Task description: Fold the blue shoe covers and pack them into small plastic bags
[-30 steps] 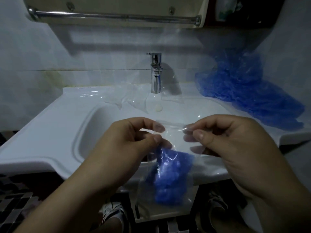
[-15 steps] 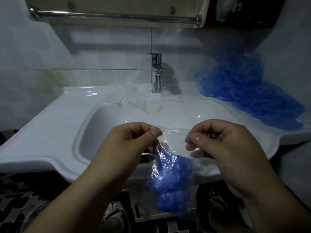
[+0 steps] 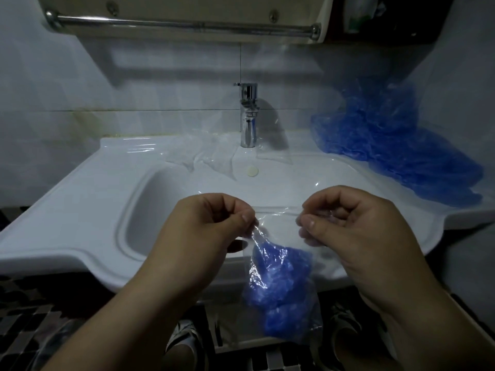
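Note:
A small clear plastic bag (image 3: 278, 223) hangs in front of the sink's front edge with folded blue shoe covers (image 3: 281, 287) bunched in its lower part. My left hand (image 3: 209, 228) pinches the bag's top left corner between thumb and fingers. My right hand (image 3: 345, 220) pinches the top right corner the same way. The bag's mouth is stretched flat between the two hands. A loose heap of blue shoe covers (image 3: 388, 145) lies on the sink's right side against the wall.
The white sink (image 3: 80, 210) has a chrome tap (image 3: 249, 116) at the back. Several clear plastic bags (image 3: 214, 156) lie by the tap. A metal rail (image 3: 182, 22) runs overhead. Below the sink are a tiled floor and my shoes (image 3: 184, 338).
Both hands have moved slightly apart and lower, pulling the bag's mouth taut. The blue bundle has slid further down inside the bag.

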{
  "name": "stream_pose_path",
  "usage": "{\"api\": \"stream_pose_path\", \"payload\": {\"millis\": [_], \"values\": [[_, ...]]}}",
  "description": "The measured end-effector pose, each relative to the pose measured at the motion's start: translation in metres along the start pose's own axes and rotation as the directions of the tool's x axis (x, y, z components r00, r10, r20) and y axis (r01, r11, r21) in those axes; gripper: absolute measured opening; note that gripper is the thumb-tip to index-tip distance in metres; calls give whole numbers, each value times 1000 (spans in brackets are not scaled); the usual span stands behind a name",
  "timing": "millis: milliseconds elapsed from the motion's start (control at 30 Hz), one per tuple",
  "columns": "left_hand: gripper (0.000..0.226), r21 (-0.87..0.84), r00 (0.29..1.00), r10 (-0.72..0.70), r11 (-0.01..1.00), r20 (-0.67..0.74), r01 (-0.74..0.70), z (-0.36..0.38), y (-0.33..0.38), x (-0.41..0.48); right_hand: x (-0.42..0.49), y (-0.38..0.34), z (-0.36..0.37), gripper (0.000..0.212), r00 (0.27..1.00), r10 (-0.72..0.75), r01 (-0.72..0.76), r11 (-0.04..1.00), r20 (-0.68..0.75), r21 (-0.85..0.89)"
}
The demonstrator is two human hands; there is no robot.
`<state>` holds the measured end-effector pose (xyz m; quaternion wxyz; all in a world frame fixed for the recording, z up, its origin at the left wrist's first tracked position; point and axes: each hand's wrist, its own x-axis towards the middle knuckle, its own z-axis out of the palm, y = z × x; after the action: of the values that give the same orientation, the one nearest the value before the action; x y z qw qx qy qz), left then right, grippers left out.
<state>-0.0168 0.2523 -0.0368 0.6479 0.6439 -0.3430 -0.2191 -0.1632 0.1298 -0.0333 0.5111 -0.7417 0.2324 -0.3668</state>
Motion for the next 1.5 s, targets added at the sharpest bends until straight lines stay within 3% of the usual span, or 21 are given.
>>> {"api": "stream_pose_path", "payload": {"millis": [167,333,500,967,1367,1500], "values": [[21,90,999,41,995,-10,-40,0,0,-1,-2,-4,1,31,999,-42,46,989,30,-139],[17,327,995,100,940,19,-100,6,5,-7,-5,-18,12,37,991,-132,134,915,31,-381],[14,456,987,150,876,49,-156,14,12,-14,-4,-18,19,28,992,-95,118,909,77,-399],[17,485,978,194,849,79,-208,12,11,-15,-2,-15,15,24,978,-66,135,924,199,-357],[15,251,991,130,961,-43,-116,-5,9,-4,8,-13,-18,30,975,-18,60,981,221,-183],[16,243,989,132,963,-63,-113,-7,9,-3,9,-11,-21,28,983,2,32,982,181,-184]]}}
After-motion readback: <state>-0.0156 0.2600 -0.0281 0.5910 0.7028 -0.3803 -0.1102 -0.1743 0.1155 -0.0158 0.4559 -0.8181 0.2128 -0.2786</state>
